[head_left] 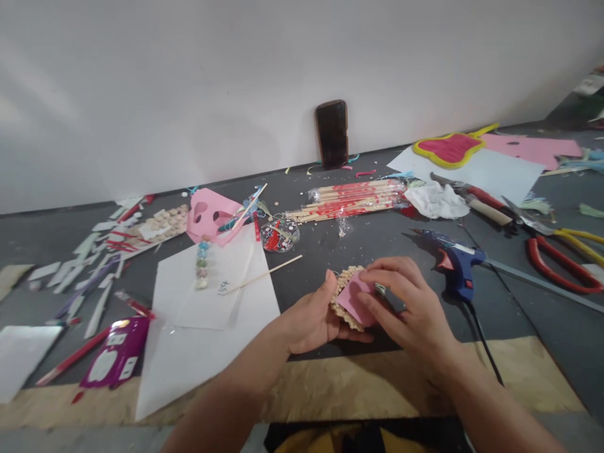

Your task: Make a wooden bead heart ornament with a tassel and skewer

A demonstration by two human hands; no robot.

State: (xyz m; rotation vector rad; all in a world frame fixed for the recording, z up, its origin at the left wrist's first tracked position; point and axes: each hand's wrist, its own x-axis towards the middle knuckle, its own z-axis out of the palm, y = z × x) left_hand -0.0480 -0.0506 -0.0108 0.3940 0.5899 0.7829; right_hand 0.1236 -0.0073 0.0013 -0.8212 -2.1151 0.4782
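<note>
My left hand [309, 318] cups a small piece made of short wooden sticks [340, 289] with a pink paper shape [355, 301] laid on it, fingers curled under its edge. Over the pink paper lies my right hand [408, 308], fingers pressed down on it. A thin dark tool [391, 297] is held between the fingers of that hand. Both hands hover just above the dark floor mat [340, 242], near its front edge.
A blue glue gun [453, 263] lies right of my hands, its cord trailing toward me. Red-handled pliers [476, 198], red and yellow scissors [564, 261], a bundle of wooden skewers [352, 200], white paper sheets [207, 314], a pink mask [212, 217], a phone [332, 133] against the wall.
</note>
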